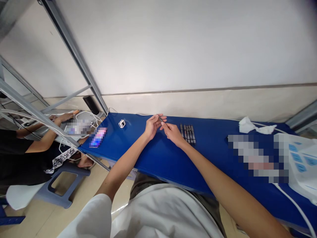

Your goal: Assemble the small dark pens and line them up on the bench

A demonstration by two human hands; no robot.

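Observation:
My left hand [153, 126] and my right hand [172, 132] meet over the blue table [158, 165], near its back edge. Between them is a small dark pen-like piece [160, 119]. My right hand pinches its near end, while the fingers of my left hand curl loosely around the far end, palm partly up. Just right of my right hand, several dark pens [188, 134] lie side by side in a row, pointing toward the wall.
A small white object [122, 124] and a blurred phone [98, 137] lie on the left. Crumpled tissue [255, 126], a pixelated item and a white plastic bag [302, 165] occupy the right. Another person [22, 155] sits at far left, beyond the metal frame [71, 49].

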